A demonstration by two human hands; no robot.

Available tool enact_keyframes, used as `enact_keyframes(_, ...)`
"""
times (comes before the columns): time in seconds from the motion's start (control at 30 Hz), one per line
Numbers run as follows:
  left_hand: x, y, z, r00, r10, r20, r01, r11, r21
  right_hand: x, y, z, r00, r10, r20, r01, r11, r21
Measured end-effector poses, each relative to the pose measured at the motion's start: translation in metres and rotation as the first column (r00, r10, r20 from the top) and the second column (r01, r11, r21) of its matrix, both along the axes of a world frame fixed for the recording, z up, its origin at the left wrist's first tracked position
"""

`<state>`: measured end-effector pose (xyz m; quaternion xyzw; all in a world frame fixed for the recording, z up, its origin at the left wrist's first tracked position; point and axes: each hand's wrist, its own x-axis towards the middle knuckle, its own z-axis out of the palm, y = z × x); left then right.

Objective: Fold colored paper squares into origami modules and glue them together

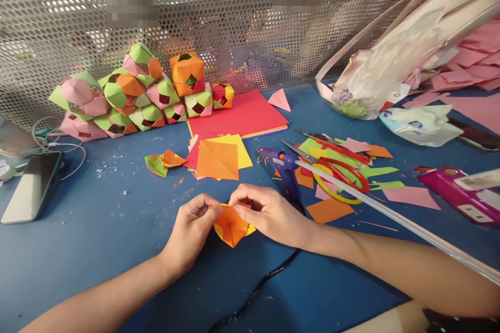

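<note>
Nearest the camera, a black cable [253,294] crosses the blue table [128,291]. A phone [35,187] lies at far left, then stacked paper balls [116,94] by the mesh screen [234,26] and a green-and-orange folded piece [158,164]. The left hand [189,229] pinches one edge of the orange-and-yellow folded paper [233,226], low in the middle, between both hands; the right hand [273,216] pinches its upper right edge. The step looks like shaping or seating folds — the next move seems to call for light, even fingertip pressure, so nothing creases or slips. Loose paper squares [219,158] lie beyond; rightward, a blue glue gun [289,169] and red-handled scissors [344,150] sit among offcuts [330,210]
</note>
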<state>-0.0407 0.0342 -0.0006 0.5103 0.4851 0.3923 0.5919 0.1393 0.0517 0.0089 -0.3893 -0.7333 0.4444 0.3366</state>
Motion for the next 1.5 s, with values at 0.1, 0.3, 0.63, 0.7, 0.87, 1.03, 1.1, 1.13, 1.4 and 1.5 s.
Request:
enact_keyframes(0.1, 0.0, 0.0, 0.002, 1.0, -0.013, 0.003, 0.013, 1.0, 0.005, 0.002, 0.002, -0.004, 0.999, 0.033, 0.01, -0.034, 0.985, 0.167)
enact_keyframes(0.3, 0.0, -0.001, 0.001, 0.996, -0.049, -0.08, 0.053, 0.997, 0.051, 0.002, 0.002, -0.002, 0.998, 0.065, 0.007, -0.066, 0.985, 0.159)
enact_keyframes(0.63, -0.001, -0.002, 0.002, 0.98, -0.076, -0.184, 0.104, 0.983, 0.153, -0.001, 0.001, 0.003, 0.999, 0.008, -0.042, -0.014, 0.99, -0.14)
enact_keyframes(0.7, -0.001, -0.001, 0.002, 0.979, -0.091, -0.18, 0.114, 0.986, 0.124, -0.002, 0.0, 0.002, 1.0, -0.003, -0.025, 0.001, 0.997, -0.081)
enact_keyframes(0.87, -0.002, 0.003, 0.001, 0.96, -0.177, -0.218, 0.214, 0.964, 0.157, 0.0, -0.001, -0.001, 0.998, 0.003, 0.062, -0.01, 0.994, 0.11)
enact_keyframes(1.03, -0.005, 0.005, 0.003, 0.92, -0.176, -0.35, 0.278, 0.922, 0.268, 0.004, 0.001, 0.001, 0.997, 0.04, 0.063, -0.044, 0.997, 0.071)
enact_keyframes(1.1, -0.005, 0.003, 0.006, 0.92, -0.134, -0.367, 0.258, 0.915, 0.312, 0.005, 0.003, 0.004, 0.999, 0.035, -0.013, -0.036, 0.998, -0.052)
enact_keyframes(1.13, -0.005, 0.002, 0.007, 0.922, -0.111, -0.37, 0.242, 0.912, 0.33, 0.005, 0.004, 0.006, 0.998, 0.03, -0.052, -0.036, 0.993, -0.111)
enact_keyframes(1.4, -0.004, 0.0, 0.004, 0.923, 0.024, -0.383, 0.137, 0.911, 0.388, 0.003, 0.004, 0.006, 0.999, 0.03, -0.045, -0.033, 0.996, -0.082)
enact_keyframes(1.5, -0.002, -0.001, 0.001, 0.913, -0.009, -0.407, 0.179, 0.908, 0.38, 0.001, 0.001, 0.0, 0.998, -0.012, 0.069, 0.0, 0.984, 0.177)
